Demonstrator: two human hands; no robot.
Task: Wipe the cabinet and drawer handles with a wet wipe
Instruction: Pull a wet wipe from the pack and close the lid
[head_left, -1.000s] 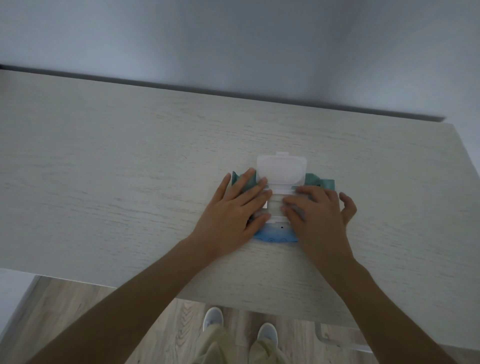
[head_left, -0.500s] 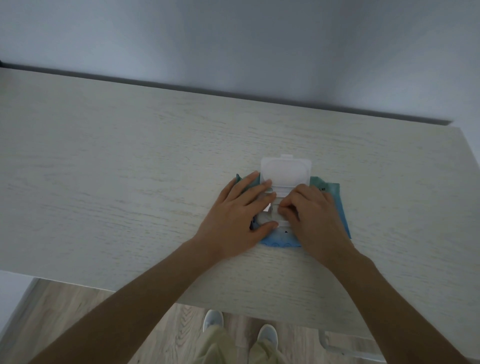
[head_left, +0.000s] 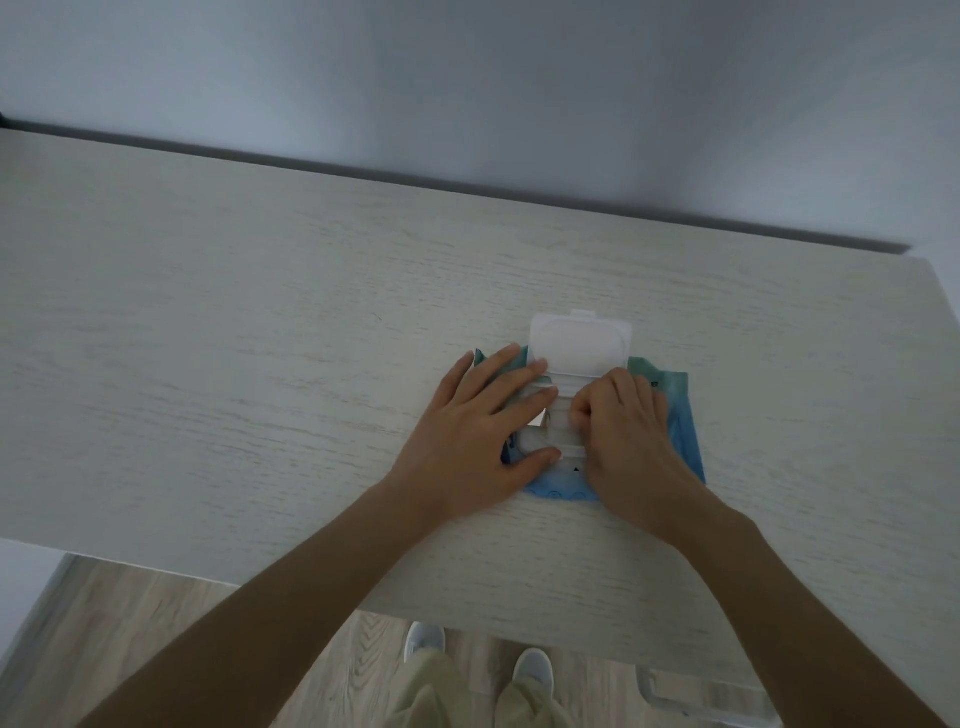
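A blue and teal wet wipe pack (head_left: 681, 431) lies flat on the pale wooden table (head_left: 260, 364), right of the middle. Its white plastic lid (head_left: 579, 345) is flipped open toward the wall. My left hand (head_left: 478, 441) presses flat on the pack's left half, fingers spread and thumb along the lid frame. My right hand (head_left: 628, 441) covers the right half with its fingers curled, pinching at the white opening in the middle. The wipe under those fingertips is mostly hidden. No cabinet or drawer handle is in view.
A grey wall runs behind the table's far edge. The near edge ends above a wooden floor, where my two light shoes (head_left: 425, 636) show. A pale metal frame (head_left: 701, 701) stands on the floor at the lower right.
My right hand's fingers have curled in from lying flat on the pack to pinching at its opening. The left hand stays pressed on the pack.
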